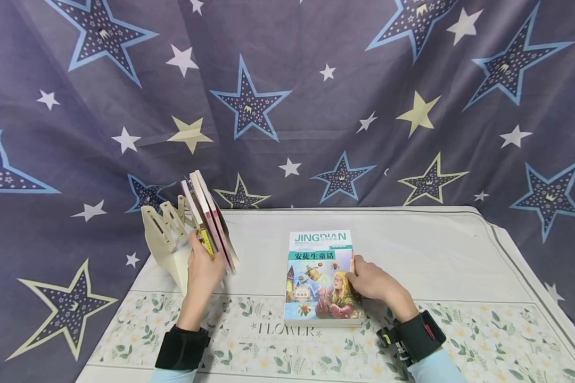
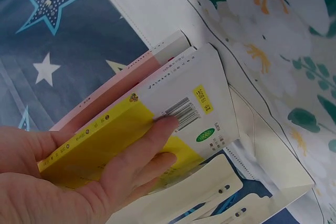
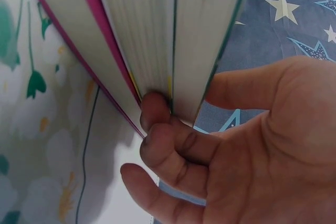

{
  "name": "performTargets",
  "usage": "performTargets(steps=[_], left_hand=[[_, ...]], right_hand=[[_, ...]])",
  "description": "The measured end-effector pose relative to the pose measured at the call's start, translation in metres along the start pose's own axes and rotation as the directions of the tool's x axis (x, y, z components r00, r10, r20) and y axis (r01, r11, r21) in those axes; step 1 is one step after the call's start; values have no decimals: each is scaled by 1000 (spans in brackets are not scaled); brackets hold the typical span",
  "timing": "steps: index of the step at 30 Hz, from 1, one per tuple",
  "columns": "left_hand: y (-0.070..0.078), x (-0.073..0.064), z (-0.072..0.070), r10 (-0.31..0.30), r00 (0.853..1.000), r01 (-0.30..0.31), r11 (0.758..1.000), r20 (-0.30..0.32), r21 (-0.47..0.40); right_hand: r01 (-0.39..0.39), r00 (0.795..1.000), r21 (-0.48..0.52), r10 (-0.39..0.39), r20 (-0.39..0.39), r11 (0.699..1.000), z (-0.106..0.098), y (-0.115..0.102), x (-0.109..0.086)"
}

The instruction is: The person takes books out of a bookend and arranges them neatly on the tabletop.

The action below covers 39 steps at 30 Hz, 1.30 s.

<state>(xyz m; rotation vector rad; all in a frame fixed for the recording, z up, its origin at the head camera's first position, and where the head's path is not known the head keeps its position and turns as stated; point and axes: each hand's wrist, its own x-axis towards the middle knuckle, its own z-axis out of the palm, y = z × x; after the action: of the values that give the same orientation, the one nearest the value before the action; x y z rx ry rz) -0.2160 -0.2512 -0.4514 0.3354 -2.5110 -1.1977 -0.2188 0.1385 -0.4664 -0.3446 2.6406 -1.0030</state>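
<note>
My left hand holds a yellow-and-white book by its spine side, with fingers across the back cover beside a barcode. Pink-spined books stand leaning against it. Beside them, to the left, is a cream book rack with slotted arms. My right hand grips the right side of a stack of books, topped by a fairy-tale book with a teal title band. In the right wrist view the thumb is at the green-edged cover and fingertips press the page edges; a magenta-covered book lies lowest.
A white table mat with a floral band and the word FLOWER covers the table. Behind the table's back edge hangs a dark star-patterned curtain. Both wrists wear black straps.
</note>
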Motion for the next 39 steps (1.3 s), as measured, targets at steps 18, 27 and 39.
performTargets(steps=[18, 27, 39], left_hand=[[4, -10, 0, 22, 1000, -22, 999, 0, 28], [4, -14, 0, 38, 999, -37, 999, -3, 17], [11, -18, -4, 37, 999, -36, 999, -30, 35]], right_hand=[[2, 1000, -19, -2, 15, 1000, -1, 0, 2], [10, 1000, -33, -9, 8, 999, -1, -1, 0], [10, 1000, -34, -10, -1, 999, 0, 0, 1]])
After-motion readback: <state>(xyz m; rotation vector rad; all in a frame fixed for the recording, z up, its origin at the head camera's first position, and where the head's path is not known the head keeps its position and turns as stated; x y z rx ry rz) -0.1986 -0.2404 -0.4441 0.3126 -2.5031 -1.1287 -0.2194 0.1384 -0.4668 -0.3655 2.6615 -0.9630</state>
